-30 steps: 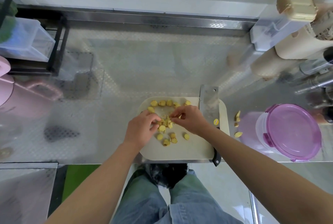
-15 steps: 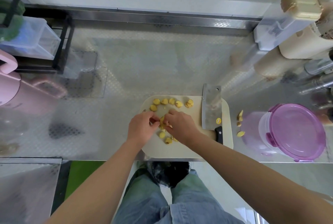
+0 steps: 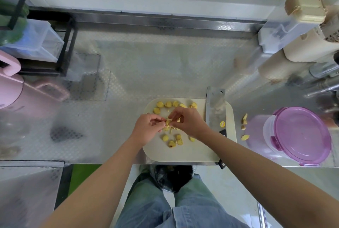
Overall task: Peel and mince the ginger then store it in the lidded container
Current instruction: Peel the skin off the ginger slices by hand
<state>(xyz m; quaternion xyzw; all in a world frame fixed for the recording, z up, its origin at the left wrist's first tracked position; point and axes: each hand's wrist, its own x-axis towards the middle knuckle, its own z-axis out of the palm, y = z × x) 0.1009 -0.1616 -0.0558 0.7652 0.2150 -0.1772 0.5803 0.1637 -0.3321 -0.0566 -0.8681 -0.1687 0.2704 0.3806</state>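
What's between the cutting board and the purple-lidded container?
Head view: a few ginger scraps lie on the steel counter, apart from both the cutting board and the container.

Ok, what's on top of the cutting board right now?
Scattered ginger slices lie on the cutting board, with the cleaver along its right side. The left hand and right hand pinch one ginger piece over it; anything beneath them is hidden.
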